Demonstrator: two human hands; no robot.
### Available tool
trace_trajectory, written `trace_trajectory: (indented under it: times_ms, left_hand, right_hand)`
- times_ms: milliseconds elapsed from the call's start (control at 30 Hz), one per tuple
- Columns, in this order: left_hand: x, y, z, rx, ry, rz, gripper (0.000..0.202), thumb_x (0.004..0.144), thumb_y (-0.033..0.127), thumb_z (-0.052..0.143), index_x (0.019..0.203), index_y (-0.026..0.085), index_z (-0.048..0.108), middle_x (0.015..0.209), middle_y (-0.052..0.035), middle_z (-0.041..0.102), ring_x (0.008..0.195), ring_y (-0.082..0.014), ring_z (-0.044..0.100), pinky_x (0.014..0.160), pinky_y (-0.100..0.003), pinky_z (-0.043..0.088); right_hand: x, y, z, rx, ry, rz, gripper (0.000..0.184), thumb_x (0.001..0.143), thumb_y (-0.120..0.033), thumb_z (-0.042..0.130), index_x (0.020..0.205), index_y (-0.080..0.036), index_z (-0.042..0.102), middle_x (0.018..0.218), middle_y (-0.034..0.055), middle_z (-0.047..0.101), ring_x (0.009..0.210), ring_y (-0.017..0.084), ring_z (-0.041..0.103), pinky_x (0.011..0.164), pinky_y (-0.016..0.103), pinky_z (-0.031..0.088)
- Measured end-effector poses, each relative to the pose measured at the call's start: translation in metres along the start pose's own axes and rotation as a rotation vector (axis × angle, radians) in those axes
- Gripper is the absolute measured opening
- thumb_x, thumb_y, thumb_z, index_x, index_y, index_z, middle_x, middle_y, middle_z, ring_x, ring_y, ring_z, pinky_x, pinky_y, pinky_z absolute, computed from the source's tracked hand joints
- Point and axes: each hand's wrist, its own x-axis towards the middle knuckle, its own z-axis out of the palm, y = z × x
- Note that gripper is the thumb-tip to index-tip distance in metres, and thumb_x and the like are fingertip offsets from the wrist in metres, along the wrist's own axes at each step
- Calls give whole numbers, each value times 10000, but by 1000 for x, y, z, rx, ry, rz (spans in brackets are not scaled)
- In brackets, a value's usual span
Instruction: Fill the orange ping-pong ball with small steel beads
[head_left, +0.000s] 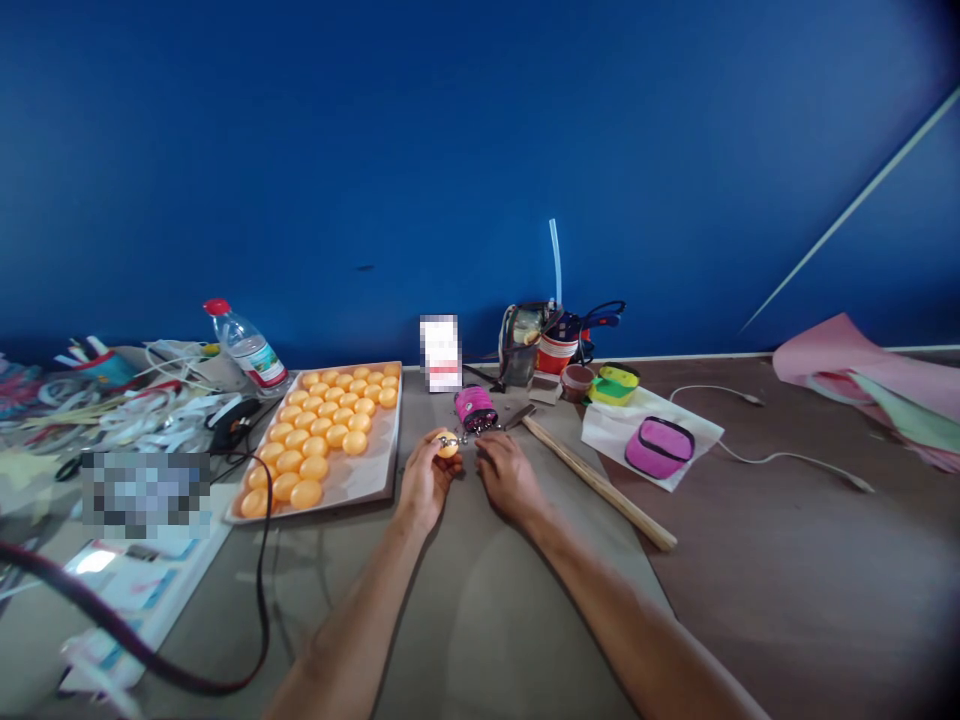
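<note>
My left hand (pixel 426 487) is closed round an orange ball (pixel 448 451), which looks like a table tennis ball. A small shiny metal piece (pixel 450 441) lies across the top of the ball. Close by on the right, my right hand (pixel 511 474) has its fingers curled and pinched at the end of the metal piece; what they grip is too small to make out. Just beyond both hands sits a small magenta pouch (pixel 477 406), with little dark metal bits around its opening. To the left stands a shallow white tray (pixel 367 487) with rows of several more orange balls (pixel 318 428).
A wooden-handled hammer (pixel 600 485) lies right of my right hand. Beyond it are a magenta case (pixel 660 447) on white paper, a yellow-green box (pixel 615 384) and a cable (pixel 795 462). A bottle (pixel 255 350) and tangled straps (pixel 172 420) crowd the left, with a dark cord (pixel 266 560) nearer.
</note>
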Motion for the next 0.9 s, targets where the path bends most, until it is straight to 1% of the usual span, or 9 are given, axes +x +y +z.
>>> trace_trajectory:
  times_ms: [67,167,267,367,433,567,667,800,900]
  left_hand:
    - [-1,0,0,3,-18,0,333,673,256,667,981,165,579,724,-7,642,576,-121,604,530,-229,451]
    - [-3,0,1,-1,-71,-3,337,678,246,668,995,169,582,753,-14,650,610,-133,616,556,-244,464]
    - [-6,1,2,-28,-127,-38,336,681,225,669,1003,173,590,788,-18,652,636,-129,621,574,-237,464]
    - [-7,2,3,-63,-175,-72,332,690,216,675,1010,177,598,799,-9,640,642,-112,613,580,-219,458]
    - [-8,3,3,-69,-193,-75,344,698,210,682,1031,181,601,811,-4,633,642,-99,604,592,-212,460]
    - [-8,4,2,-64,-233,-91,384,705,209,699,1074,182,598,845,-16,638,664,-97,596,626,-218,469]
    - [-7,3,2,-56,-264,-88,366,707,211,707,1057,179,604,857,-24,646,675,-100,594,638,-220,464]
    - [-7,2,2,-32,-298,-87,321,703,210,715,1006,167,621,853,-30,651,691,-108,594,640,-221,454]
    - [-6,0,1,-34,-287,-90,340,696,213,722,1018,175,619,870,-31,657,715,-114,602,659,-228,459]
  right_hand:
    - [0,2,-2,82,103,53,209,797,-132,456,909,-168,630,926,107,635,904,212,560,835,354,458]
    - [2,0,-6,179,182,141,179,784,-153,441,814,-182,615,823,70,623,811,191,570,757,318,457]
    - [3,-6,-9,321,191,285,141,764,-218,465,781,-186,602,755,37,611,707,172,561,673,294,444]
    - [6,-10,-9,553,186,450,109,726,-260,501,760,-193,579,621,-16,551,558,137,508,554,261,407]
    - [8,-12,-10,711,176,513,110,711,-275,532,773,-194,570,563,-39,520,518,120,484,529,248,391]
    - [10,-14,-13,964,144,569,161,683,-307,615,774,-186,561,529,-51,528,491,98,480,527,232,387]
    - [11,-16,-13,1082,130,598,213,648,-304,664,787,-186,555,536,-57,540,483,88,488,518,221,386]
    - [9,-22,-14,1075,78,590,190,646,-307,663,745,-181,561,518,-54,526,486,88,476,520,221,380]
    - [8,-25,-14,1018,67,561,167,647,-313,654,709,-184,569,555,-48,513,499,87,447,521,227,371]
